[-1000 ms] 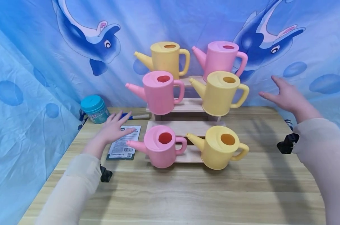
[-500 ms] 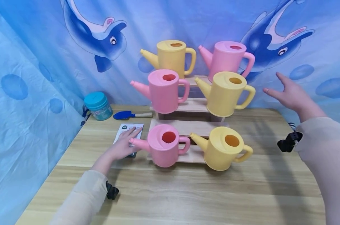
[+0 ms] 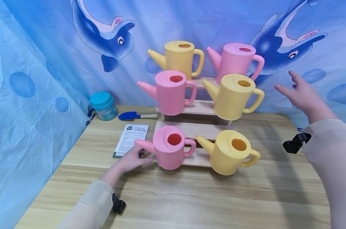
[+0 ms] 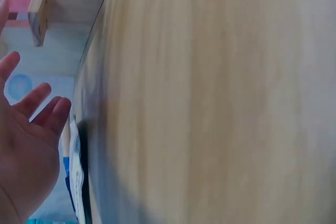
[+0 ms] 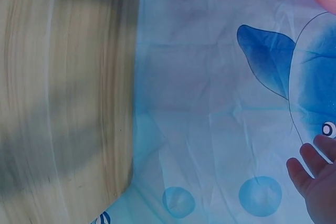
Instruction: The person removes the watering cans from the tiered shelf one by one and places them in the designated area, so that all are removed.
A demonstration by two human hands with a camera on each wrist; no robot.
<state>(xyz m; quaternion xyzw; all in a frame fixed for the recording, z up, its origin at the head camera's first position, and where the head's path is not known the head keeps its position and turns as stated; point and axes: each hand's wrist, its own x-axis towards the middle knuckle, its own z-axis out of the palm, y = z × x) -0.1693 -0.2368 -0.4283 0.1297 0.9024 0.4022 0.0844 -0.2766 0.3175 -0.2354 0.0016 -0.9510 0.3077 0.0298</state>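
My left hand (image 3: 130,160) is low over the table, beside the front pink watering can (image 3: 168,154) and below its spout. In the left wrist view this hand (image 4: 29,150) has its fingers apart and nothing in its palm. My right hand (image 3: 303,95) is raised in the air at the right, thumb and fingers spread, to the right of the middle yellow watering can (image 3: 233,98). The front yellow watering can (image 3: 225,157) stands beside the front pink one. Behind them are the middle pink can (image 3: 170,97), the back yellow can (image 3: 178,60) and the back pink can (image 3: 237,62).
The cans stand in pairs on a tiered wooden rack (image 3: 194,129). A printed packet (image 3: 130,138) lies left of it, with a blue trowel (image 3: 128,115) and a teal-lidded jar (image 3: 103,106) behind. A blue dolphin curtain (image 3: 167,19) hangs along the table's back.
My left hand has come down and right, past the packet, to beside the front pink can; the trowel and packet show more. My right hand has stayed raised. The head view has shifted slightly.
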